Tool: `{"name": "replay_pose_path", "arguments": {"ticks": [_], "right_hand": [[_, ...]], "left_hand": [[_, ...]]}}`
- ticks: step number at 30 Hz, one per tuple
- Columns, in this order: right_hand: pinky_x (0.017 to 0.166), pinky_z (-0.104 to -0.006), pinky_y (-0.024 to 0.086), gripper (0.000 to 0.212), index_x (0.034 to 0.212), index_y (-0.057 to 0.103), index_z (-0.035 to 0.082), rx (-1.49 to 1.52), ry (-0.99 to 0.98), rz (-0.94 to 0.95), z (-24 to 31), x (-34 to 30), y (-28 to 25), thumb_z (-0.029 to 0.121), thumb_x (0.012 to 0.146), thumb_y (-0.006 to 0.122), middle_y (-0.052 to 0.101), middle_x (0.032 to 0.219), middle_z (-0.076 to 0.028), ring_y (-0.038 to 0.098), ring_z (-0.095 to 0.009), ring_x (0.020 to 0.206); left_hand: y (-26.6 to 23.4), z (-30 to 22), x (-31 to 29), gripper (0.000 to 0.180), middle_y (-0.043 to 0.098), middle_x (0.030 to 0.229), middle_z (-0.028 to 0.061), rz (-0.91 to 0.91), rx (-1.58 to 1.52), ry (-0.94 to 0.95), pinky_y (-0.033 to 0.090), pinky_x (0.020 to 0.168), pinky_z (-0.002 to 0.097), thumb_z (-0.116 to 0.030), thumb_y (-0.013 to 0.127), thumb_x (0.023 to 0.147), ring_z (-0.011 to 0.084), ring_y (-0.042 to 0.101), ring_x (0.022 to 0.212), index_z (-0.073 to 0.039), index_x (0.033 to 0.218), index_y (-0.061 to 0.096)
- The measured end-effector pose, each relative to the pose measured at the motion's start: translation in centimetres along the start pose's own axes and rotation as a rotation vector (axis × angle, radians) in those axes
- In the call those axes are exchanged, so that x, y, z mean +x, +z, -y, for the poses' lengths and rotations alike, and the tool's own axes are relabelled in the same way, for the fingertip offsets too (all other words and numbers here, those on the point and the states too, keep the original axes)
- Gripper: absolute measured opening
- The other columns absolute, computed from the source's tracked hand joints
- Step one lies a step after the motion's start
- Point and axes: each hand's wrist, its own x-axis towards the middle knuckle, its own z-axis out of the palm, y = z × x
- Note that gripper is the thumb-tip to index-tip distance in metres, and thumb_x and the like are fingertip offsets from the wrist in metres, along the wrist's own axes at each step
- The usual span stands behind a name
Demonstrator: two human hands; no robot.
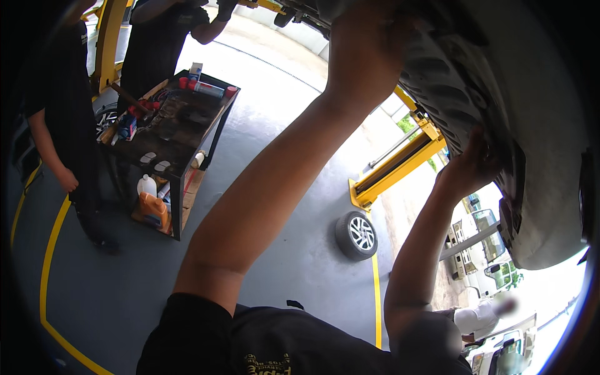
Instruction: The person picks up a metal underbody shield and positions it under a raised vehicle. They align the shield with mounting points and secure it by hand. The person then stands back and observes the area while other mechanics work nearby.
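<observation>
Both my arms reach up to the wheel arch of a raised car. My left hand point(369, 53) is against the top of the dark ribbed wheel arch liner point(437, 81); its fingers are lost in shadow and at the picture's upper edge. Lower and to the right, my right hand point(469, 165) grips the liner's edge, thumb raised and the other fingers mostly hidden behind it. The liner curves along the inside of the light-coloured body panel point(550, 187).
A yellow lift post point(400, 165) stands beyond my arms, with a removed wheel point(357, 235) on the floor near its base. To the left is a black tool cart point(178, 119) with bottles and tools. Two people in dark clothes stand beside it; another person point(481, 319) is at lower right.
</observation>
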Motion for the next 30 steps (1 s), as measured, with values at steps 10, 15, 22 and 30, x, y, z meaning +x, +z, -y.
{"name": "replay_pose_path", "arguments": {"ticks": [10,15,22,30], "right_hand": [[0.085,-0.035,0.063,0.05,0.134,0.053,-0.005,0.229,0.104,-0.097,0.2,-0.6,2.6,0.011,0.093,0.078,0.063,0.119,-0.02,0.069,-0.027,0.103],[0.092,-0.0396,0.066,0.062,0.144,0.039,-0.004,0.553,0.128,-0.145,0.9,-1.1,4.0,0.001,0.093,0.074,0.056,0.131,-0.022,0.065,-0.029,0.113],[0.091,-0.0411,0.068,0.054,0.14,0.044,-0.006,0.608,0.051,-0.151,-0.1,-1.0,4.5,-0.003,0.093,0.072,0.054,0.131,-0.022,0.062,-0.03,0.119],[0.087,-0.0421,0.069,0.046,0.132,0.048,-0.011,0.668,0.047,-0.205,-0.7,0.1,5.0,0.0,0.094,0.072,0.059,0.123,-0.023,0.07,-0.032,0.104]], "left_hand": [[-0.3,-0.1,0.6,0.028,0.074,0.1,0.0145,0.066,-0.032,0.123,0.058,0.072,0.0324,0.006,0.06,0.094,0.0247,0.076,0.085,-0.003,0.121,0.063],[-1.5,0.6,-0.5,0.023,0.074,0.098,0.0144,0.16,-0.109,-0.06,0.055,0.069,0.0326,0.001,0.062,0.097,0.0224,0.073,0.079,-0.002,0.119,0.063],[-4.4,6.0,-4.2,0.024,0.072,0.082,0.0089,0.494,0.156,-0.403,0.05,0.069,0.0312,-0.027,0.068,0.1,0.0191,0.07,0.074,-0.005,0.106,0.072],[-0.5,11.7,-4.3,0.03,0.076,0.09,0.016,0.395,0.094,-0.182,0.056,0.079,0.0415,-0.036,0.077,0.092,0.0339,0.073,0.085,-0.007,0.099,0.078]]}}
